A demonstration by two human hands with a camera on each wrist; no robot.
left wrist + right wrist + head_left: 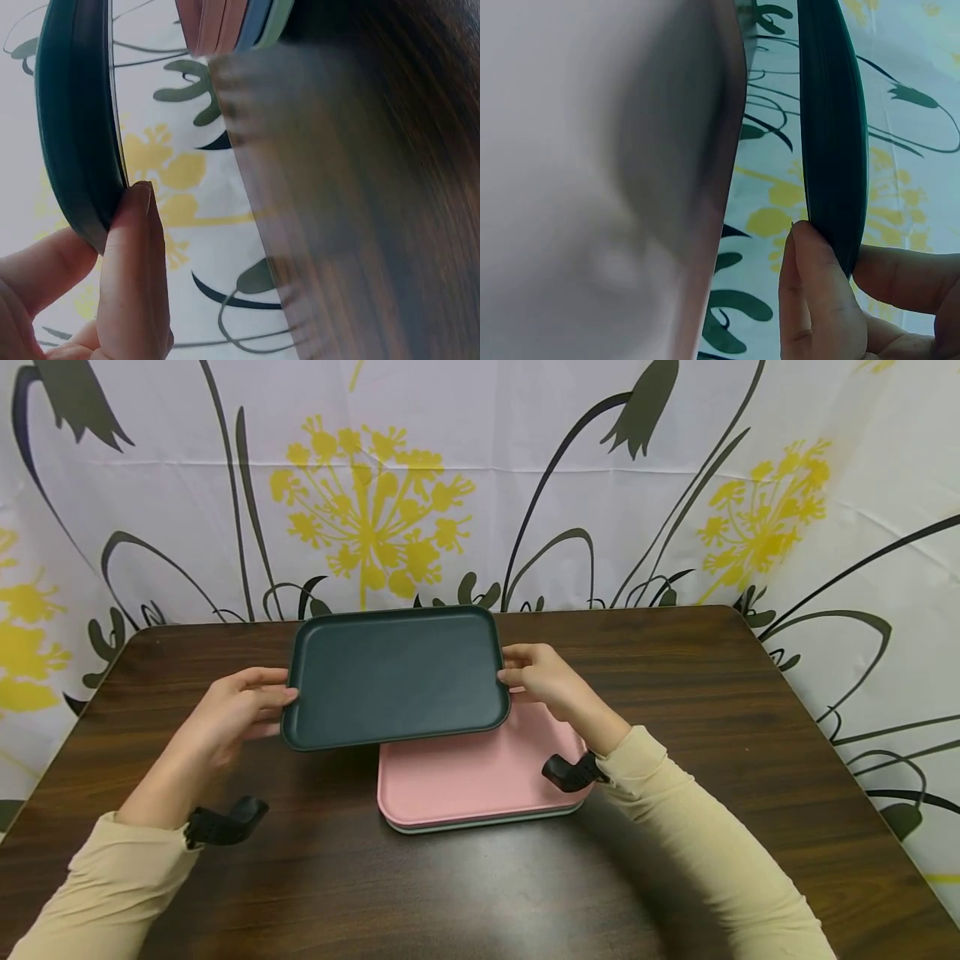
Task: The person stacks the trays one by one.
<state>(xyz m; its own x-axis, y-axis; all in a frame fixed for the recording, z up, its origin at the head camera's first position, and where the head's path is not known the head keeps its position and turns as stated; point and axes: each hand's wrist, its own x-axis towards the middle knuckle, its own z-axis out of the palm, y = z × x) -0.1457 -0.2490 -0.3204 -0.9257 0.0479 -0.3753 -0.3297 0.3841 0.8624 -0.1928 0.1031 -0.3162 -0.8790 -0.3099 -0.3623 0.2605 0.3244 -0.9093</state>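
Note:
A dark green rectangular tray (397, 677) is held up between both hands above the table, slightly tilted. My left hand (240, 706) pinches its left short edge, thumb on the rim and fingers beneath; the left wrist view shows the same grip on the tray's edge (82, 127). At the opposite short edge my right hand (543, 681) pinches the rim, and in the right wrist view thumb and fingers clasp the green tray (834, 142). Below and to the right lies a pink tray (480, 781), top of a stack, partly hidden by the green one.
Under the pink tray a pale green tray edge (487, 820) shows, and the left wrist view reveals a blue tray (255, 26) in the stack. The dark wooden table (712, 735) meets a white floral cloth (525, 410) at its back. Each wrist bears a black camera band.

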